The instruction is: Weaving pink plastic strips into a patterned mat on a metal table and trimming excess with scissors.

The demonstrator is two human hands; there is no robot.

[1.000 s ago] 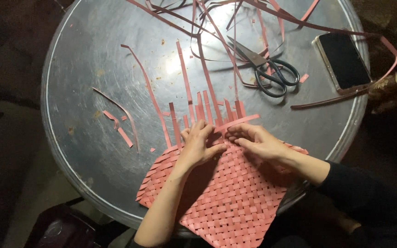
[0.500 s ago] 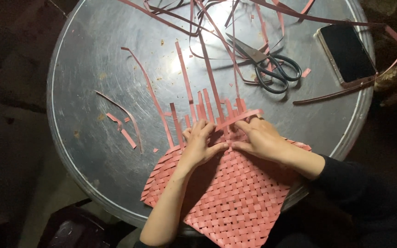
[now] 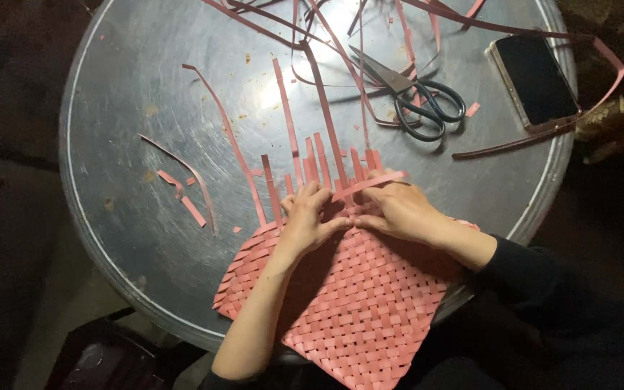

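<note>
I see a pink woven strip mat [image 3: 355,303] lying at the near edge of a round metal table [image 3: 131,144], partly overhanging it, its loose upright strips [image 3: 312,155] fanning away from me. My left hand [image 3: 308,220] rests flat on the weave, fingers loosely curled at the unfinished edge. My right hand [image 3: 399,209] pinches a crosswise pink strip [image 3: 370,184] there, fingers nearly closed. Both wrists angle inward, fingertips almost meeting. Beyond lie black-handled scissors [image 3: 417,97], a dark phone [image 3: 536,79], and scattered pink offcuts [image 3: 185,198].
</note>
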